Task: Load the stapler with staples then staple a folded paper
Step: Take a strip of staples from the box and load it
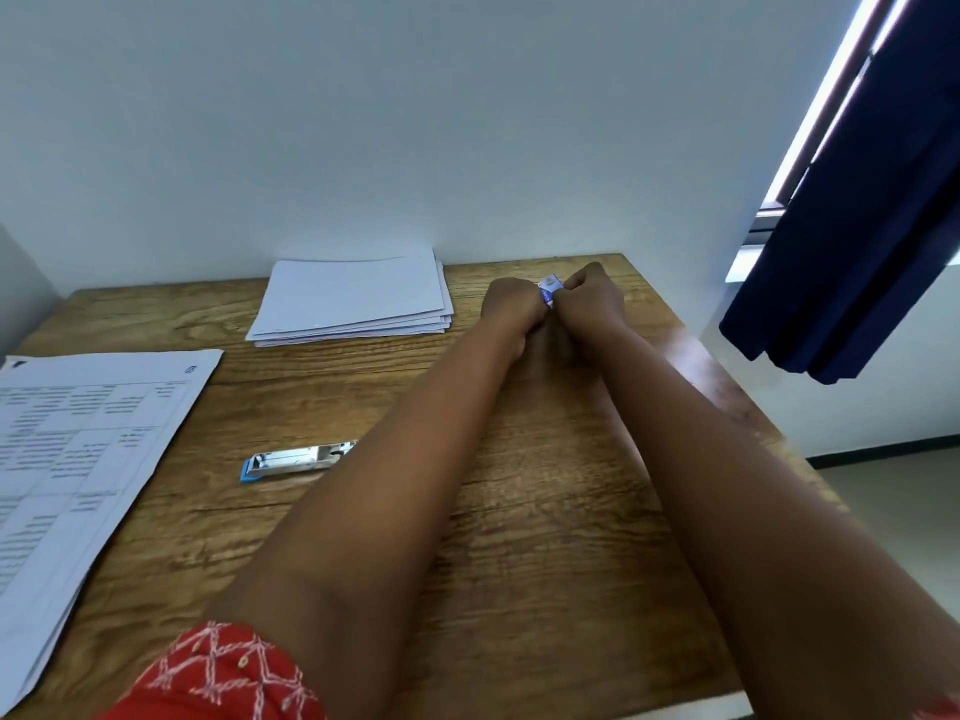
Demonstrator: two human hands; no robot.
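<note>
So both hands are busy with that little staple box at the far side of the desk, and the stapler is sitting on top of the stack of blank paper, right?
Not quite. The head view shows the stapler lying on the bare wooden desk, nearer than the stack of blank paper. The rest holds: both the left hand and right hand grip the small staple box.

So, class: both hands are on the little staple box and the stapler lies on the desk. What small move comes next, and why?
Probably slide a strip of staples out of the staple box. Both the left hand and right hand grip it at the desk's far side, while the stapler lies untouched nearer the person, seemingly waiting to be loaded.
</note>
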